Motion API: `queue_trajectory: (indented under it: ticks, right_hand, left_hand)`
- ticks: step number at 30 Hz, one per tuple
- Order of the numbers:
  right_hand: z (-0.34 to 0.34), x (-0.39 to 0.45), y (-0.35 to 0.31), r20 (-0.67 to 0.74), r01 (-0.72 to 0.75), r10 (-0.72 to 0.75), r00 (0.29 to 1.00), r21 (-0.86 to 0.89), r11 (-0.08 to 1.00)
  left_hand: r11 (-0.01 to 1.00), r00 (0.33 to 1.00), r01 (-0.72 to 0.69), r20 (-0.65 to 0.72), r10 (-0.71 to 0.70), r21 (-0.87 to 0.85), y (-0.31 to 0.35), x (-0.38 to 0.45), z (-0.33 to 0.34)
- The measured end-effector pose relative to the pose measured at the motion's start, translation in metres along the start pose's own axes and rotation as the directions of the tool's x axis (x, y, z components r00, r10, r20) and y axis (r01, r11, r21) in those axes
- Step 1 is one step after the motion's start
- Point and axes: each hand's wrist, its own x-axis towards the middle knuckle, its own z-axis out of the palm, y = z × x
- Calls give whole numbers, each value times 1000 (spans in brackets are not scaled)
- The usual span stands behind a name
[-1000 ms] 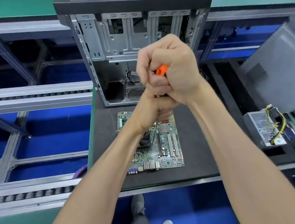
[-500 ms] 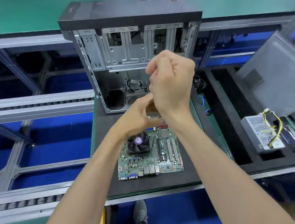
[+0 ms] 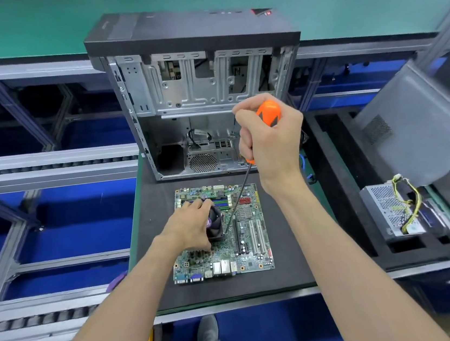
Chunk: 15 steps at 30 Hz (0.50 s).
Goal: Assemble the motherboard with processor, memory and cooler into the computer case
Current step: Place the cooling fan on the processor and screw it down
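Motherboard lies flat on the black mat of the counter, near the front edge, roughly mid-width. Ports face the front edge. Cooler fan sits on the board's left half, already seated on it.

Left hand rests on the cooler, fingers curled over its far and left sides, grasping it. Thumb side not clearly visible.

Right hand is raised above the board's far right corner, fingers clenched round the orange handle of a screwdriver. Shaft slants down and left; tip meets the board just beside the cooler's right near corner. Cannot tell whether the tip sits in a screw head.

Computer case lies open side up at the back of the mat, just behind the board, not touching it. Interior is bare metal w/ a loose cable and a round vent grille near the board side. Black front panel faces the far edge.

Right of the mat: black foam tray w/ slots. A grey power supply w/ yellow and black wires sits in it toward the right edge. A grey side panel leans tilted behind the supply.

Left of counter: roller conveyor rails over blue floor.
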Motion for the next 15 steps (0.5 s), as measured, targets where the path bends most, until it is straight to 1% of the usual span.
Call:
queue_trajectory:
  ticks: [4, 9, 12, 15]
  right_hand:
    - [-5, 3, -7, -1, 35, -35, 999, -1, 999]
    - [-12, 10, -11, 3, 95, -95, 996, -67, 993]
    - [-15, 12, -10, 17, 126, -125, 992, -139, 982]
    - [-19, 14, -9, 27, 130, -127, 992, -154, 979]
  left_hand:
    - [997, 999, 22, 43, -19, -75, -2, -1, -7]
    - [1000, 1000, 15, -8, -15, -8, 0, -3, 1]
    - [998, 999, 33, 14, -32, -60, -2, -1, -2]
    - [994, 998, 46, 41, -43, -97, -1, 0, -8]
